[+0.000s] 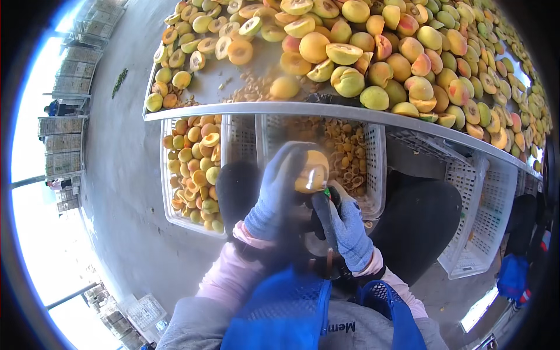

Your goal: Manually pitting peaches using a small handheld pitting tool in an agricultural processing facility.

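My left hand (280,178), in a blue-grey work glove, is closed round a yellow peach (315,166) in front of my chest. My right hand (344,219), gloved in the same kind, grips a small hand tool with a green part (328,192) right against the fruit's lower side. Most of that tool is hidden by the dark-coated fingers, and its working end is hard to make out. Beyond the hands, whole and halved peaches (350,80) lie heaped on a metal-edged table (233,109).
Below the table edge stands a white crate (167,198) of peaches at the left. Another crate (378,169) between my knees holds pits and fruit scraps. White crates (466,233) stand at the right. Loose pits (256,87) lie on the tabletop. Stacked crates (76,76) line the far left.
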A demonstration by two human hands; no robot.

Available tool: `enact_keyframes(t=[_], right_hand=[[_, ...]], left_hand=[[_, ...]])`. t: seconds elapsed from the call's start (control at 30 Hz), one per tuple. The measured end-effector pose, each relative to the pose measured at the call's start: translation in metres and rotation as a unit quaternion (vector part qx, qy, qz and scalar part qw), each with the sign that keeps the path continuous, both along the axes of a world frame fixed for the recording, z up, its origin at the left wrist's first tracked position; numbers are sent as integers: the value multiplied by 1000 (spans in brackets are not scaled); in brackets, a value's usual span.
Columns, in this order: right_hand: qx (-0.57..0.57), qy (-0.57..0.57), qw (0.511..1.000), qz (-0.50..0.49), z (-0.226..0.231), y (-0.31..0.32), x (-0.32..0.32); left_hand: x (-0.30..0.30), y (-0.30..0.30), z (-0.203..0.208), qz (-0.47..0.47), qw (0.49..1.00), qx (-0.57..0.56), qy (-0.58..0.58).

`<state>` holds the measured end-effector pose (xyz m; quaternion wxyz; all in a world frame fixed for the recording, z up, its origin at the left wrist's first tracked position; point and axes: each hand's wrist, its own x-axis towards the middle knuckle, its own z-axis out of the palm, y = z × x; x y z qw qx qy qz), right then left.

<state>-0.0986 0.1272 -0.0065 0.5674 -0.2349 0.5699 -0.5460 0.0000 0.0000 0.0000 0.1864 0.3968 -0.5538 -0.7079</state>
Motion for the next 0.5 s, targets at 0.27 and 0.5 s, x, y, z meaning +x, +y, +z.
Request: enact_keyframes(t=[0.27, 0.5], right_hand=[[-52, 171, 984, -13, 5, 11, 13], [-56, 122, 991, -29, -1, 21, 19]], left_hand=[[-9, 38, 10, 85, 982, -165, 43], [-15, 52, 7, 119, 977, -161, 74]])
